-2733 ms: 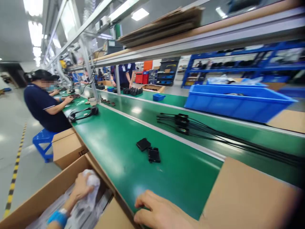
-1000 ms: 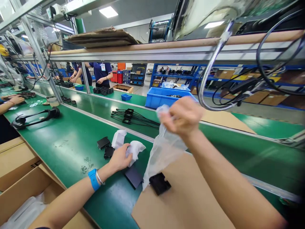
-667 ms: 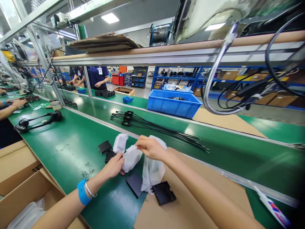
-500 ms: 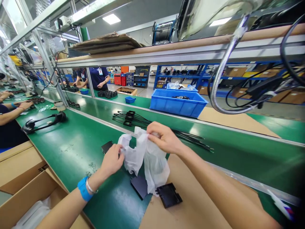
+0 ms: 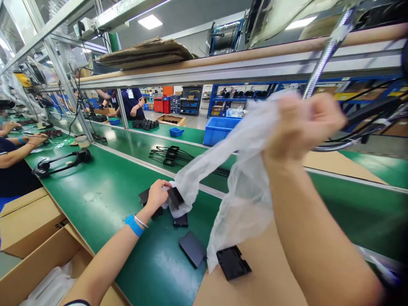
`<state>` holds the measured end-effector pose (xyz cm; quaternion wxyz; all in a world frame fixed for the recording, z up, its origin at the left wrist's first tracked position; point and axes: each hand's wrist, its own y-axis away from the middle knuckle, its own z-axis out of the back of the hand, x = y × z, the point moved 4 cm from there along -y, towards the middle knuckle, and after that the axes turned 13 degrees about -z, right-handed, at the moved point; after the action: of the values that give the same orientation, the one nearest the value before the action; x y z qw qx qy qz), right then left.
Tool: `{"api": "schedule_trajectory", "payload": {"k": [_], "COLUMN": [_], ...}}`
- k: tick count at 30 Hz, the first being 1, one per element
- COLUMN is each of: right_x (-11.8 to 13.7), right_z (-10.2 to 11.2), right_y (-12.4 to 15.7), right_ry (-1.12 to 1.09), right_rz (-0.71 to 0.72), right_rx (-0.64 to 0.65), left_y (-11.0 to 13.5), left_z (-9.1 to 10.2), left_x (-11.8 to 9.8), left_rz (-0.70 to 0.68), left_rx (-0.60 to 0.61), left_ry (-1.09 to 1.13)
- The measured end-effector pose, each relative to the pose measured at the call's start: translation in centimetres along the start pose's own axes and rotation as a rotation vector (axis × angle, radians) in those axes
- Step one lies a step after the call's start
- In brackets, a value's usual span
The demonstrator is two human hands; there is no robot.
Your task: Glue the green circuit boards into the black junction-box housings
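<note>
A thin, translucent white wrapping sheet is stretched between my two hands, its loose end hanging over the cardboard. High on the right, my right hand is closed on the upper part, blurred by motion. My left hand pinches the lower left end, low over the green bench. A black plastic part shows against the wrapping beside my left fingertips; whether my fingers touch it I cannot tell. Near it lie a flat black cover, a small black piece and another black part. A black open housing rests on the cardboard.
Black cables with small housings lie behind the bench's metal rail. Beyond stands a blue bin. A black curved frame lies on the left. An open carton is below the bench edge. Co-workers stand across and left.
My right hand has swung up and right, drawing the wrapping out long. My left hand has shifted slightly right and up, and a black part now shows beside its fingertips.
</note>
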<state>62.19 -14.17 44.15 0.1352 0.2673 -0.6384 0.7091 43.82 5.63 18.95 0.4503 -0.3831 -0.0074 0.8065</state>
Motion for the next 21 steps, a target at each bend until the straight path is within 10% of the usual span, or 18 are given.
{"api": "schedule_trajectory", "payload": {"k": [2, 6, 10, 21], "right_x": [-0.3, -2.8, -4.5, 1.8], "right_z": [-3.1, -11.0, -14.2, -14.5], "right_y": [2.8, 10.6, 13.8, 4.8], "right_ry": [0.065, 0.16, 0.226, 0.123], "right_rz": [0.052, 0.153, 0.123, -0.083], "right_rx": [0.109, 0.721, 1.001, 0.814], "left_y": [-0.5, -1.9, -3.4, -0.8], "left_z": [0.2, 1.5, 3.8, 2.9], "left_x": [-0.4, -2.0, -3.4, 0.2], "left_rz": [-0.007, -0.077, -0.16, -0.157], "left_rx": [-0.025, -0.1, -0.156, 0.161], "left_ry": [0.045, 0.151, 0.281, 0.284]}}
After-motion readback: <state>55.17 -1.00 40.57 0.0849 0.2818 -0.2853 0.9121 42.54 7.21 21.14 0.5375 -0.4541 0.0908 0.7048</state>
